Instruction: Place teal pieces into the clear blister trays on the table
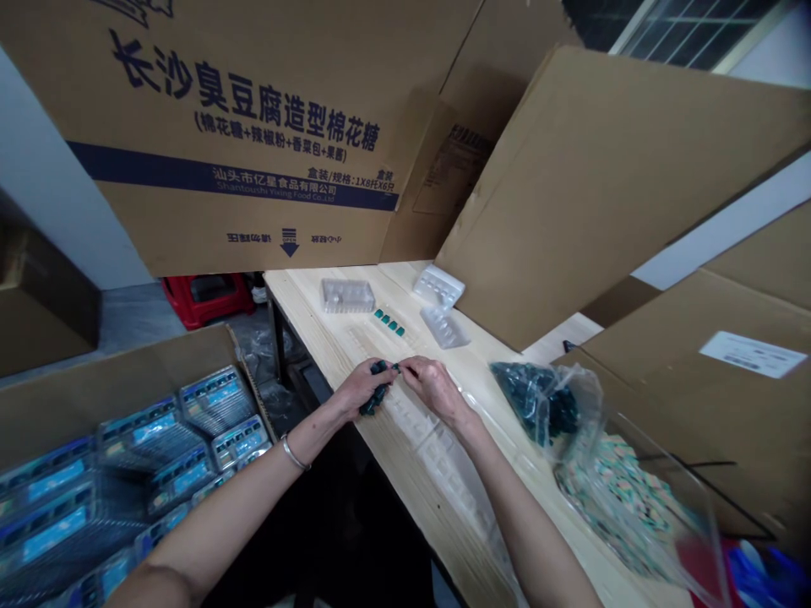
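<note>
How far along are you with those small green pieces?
Done: four green pieces sit in a row on the table. In hand: a clump of dark green pieces between the left hand and right hand. Remaining: the clear bag holds a heap of dark pieces.

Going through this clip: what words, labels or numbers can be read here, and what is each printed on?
Large cardboard carton: "长沙臭豆腐造型棉花糖"
Same carton: "(棉花糖+辣椒粉+香菜包+果酱)"
Its blue band: "汕头市亿星食品有限公司"
Same band: "Shantoushi Yixing Food Co.,Ltd"
Same carton: "规格:1X8托X6只"
Too small to read: white label on the right-hand carton; blue cards in the open box.
</note>
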A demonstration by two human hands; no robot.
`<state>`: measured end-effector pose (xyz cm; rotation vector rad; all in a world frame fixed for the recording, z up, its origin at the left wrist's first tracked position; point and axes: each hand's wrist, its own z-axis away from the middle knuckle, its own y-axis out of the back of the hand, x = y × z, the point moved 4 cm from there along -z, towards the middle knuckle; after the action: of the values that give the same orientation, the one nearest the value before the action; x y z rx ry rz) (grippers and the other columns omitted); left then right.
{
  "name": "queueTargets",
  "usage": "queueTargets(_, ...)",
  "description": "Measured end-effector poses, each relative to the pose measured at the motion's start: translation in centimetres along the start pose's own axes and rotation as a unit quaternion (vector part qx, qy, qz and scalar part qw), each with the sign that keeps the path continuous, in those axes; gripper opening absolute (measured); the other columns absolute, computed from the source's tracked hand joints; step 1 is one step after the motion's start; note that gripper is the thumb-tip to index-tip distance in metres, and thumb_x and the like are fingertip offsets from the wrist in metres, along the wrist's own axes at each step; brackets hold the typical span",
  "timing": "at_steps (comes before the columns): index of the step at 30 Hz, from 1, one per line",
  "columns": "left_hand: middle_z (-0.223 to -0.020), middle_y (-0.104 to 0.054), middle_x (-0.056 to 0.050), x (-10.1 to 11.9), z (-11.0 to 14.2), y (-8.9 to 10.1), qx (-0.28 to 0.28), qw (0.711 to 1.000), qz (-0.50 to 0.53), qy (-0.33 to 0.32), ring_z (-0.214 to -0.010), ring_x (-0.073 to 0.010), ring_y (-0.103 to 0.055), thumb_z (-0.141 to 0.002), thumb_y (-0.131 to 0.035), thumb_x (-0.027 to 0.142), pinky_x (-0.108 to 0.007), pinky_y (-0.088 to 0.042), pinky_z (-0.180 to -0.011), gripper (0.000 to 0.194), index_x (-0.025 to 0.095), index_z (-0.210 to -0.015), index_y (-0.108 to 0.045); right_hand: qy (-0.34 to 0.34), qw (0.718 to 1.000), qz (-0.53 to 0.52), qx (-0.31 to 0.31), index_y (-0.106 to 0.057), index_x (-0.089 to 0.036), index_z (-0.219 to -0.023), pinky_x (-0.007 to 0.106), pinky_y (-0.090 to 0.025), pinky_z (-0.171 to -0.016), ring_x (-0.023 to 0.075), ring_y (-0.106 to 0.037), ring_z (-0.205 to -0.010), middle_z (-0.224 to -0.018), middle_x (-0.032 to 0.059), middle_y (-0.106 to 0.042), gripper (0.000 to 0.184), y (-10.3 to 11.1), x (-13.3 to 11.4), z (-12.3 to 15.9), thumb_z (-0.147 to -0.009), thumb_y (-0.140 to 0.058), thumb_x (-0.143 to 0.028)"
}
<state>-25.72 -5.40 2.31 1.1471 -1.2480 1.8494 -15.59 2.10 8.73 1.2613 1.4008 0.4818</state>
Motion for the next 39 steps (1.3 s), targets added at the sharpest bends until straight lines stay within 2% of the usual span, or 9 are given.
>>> queueTargets(5,-0.053,-0.047,0.004,0.0,0.1,-0.2,0.002,1.0,-0.007,0.011,-0.042,-0.0062,-0.043,-0.069,-0.065,0.031,-0.016,-0.031,-0.038,0.023,0.017,-0.082,-0.053,-0.043,0.998,0.029,0.039,-0.06,-0.019,-0.074,0.024,-0.042,-0.061,0.0146,-0.057,-0.064,-0.068,0.0024,-0.061,0.018,-0.4,0.4,-0.1,-0.084,-0.045,-0.018)
queueTargets(11,-0.053,-0.047,0.005,-0.5,-0.5,0.0,0.015,0.999,-0.027,0.009,-0.041,-0.0052,-0.041,-0.069,-0.063,0.036,-0.015,-0.031,-0.037,0.023,0.017,-0.076,-0.052,-0.014,0.995,0.059,0.075,-0.059,-0.016,-0.084,0.029,-0.045,-0.071,0.0181,-0.058,-0.076,-0.08,0.0077,-0.061,0.017,-1.1,-0.9,0.4,-0.086,-0.042,-0.018)
queueTargets(14,-0.052,-0.047,0.005,-0.9,-0.6,0.4,0.02,0.999,-0.025,0.023,-0.04,-0.0055,-0.041,-0.068,-0.063,0.033,-0.015,-0.03,-0.036,0.022,0.017,-0.081,-0.053,-0.031,0.995,-0.023,0.096,-0.06,-0.017,-0.09,0.029,-0.047,-0.072,0.0163,-0.059,-0.075,-0.086,0.0085,-0.061,0.02,-0.8,-0.5,0.5,-0.088,-0.042,-0.022)
queueTargets(18,-0.054,-0.045,0.006,-1.3,-0.3,0.4,-0.066,0.991,0.063,0.096,-0.04,-0.0049,-0.04,-0.066,-0.066,0.031,-0.014,-0.023,-0.034,0.025,0.018,-0.08,-0.051,-0.066,0.979,-0.185,0.048,-0.064,-0.02,-0.102,0.028,-0.05,-0.074,0.0152,-0.061,-0.083,-0.108,0.0089,-0.061,0.024,-0.8,1.4,0.6,-0.085,-0.053,-0.032)
queueTargets(23,-0.062,-0.046,0.004,-1.3,0.2,0.2,-0.159,0.968,0.122,0.152,-0.044,-0.0039,-0.043,-0.066,-0.069,0.029,-0.013,-0.02,-0.032,0.027,0.016,-0.077,-0.049,-0.091,0.949,-0.299,0.04,-0.071,-0.023,-0.088,0.033,-0.048,-0.084,0.0185,-0.063,-0.089,-0.092,0.0045,-0.069,0.021,-1.5,3.2,1.0,-0.075,-0.065,-0.038)
queueTargets(27,-0.067,-0.048,0.003,-1.5,0.1,0.1,-0.161,0.966,0.124,0.157,-0.045,-0.0039,-0.045,-0.066,-0.07,0.03,-0.013,-0.02,-0.032,0.028,0.017,-0.078,-0.048,-0.082,0.936,-0.337,0.054,-0.072,-0.022,-0.08,0.033,-0.048,-0.084,0.0177,-0.063,-0.088,-0.092,0.0052,-0.07,0.016,-1.5,3.3,1.1,-0.071,-0.069,-0.035)
queueTargets(31,-0.066,-0.047,0.003,-1.6,-0.3,0.0,-0.147,0.971,0.11,0.155,-0.045,-0.0041,-0.044,-0.066,-0.071,0.032,-0.013,-0.022,-0.033,0.03,0.017,-0.078,-0.048,-0.131,0.915,-0.381,0.03,-0.071,-0.02,-0.079,0.03,-0.05,-0.079,0.016,-0.063,-0.084,-0.091,0.005,-0.069,0.02,-1.5,3.7,1.0,-0.066,-0.073,-0.034)
queueTargets(35,-0.069,-0.048,0.003,-1.2,-0.8,0.2,-0.123,0.975,0.126,0.133,-0.046,-0.0032,-0.044,-0.067,-0.07,0.04,-0.012,-0.021,-0.033,0.033,0.016,-0.078,-0.05,-0.178,0.904,-0.38,0.083,-0.069,-0.021,-0.095,0.03,-0.05,-0.077,0.0154,-0.064,-0.081,-0.092,0.0042,-0.069,0.033,-1.4,6.2,0.4,-0.065,-0.073,-0.033)
queueTargets(39,-0.066,-0.046,0.003,-0.6,-0.5,0.4,-0.122,0.974,0.139,0.13,-0.045,-0.003,-0.042,-0.069,-0.069,0.039,-0.012,-0.02,-0.031,0.031,0.015,-0.074,-0.051,-0.176,0.936,-0.247,0.178,-0.071,-0.019,-0.086,0.033,-0.05,-0.078,0.0185,-0.064,-0.081,-0.092,0.0065,-0.07,0.025,-0.7,10.3,-1.4,-0.066,-0.068,-0.034)
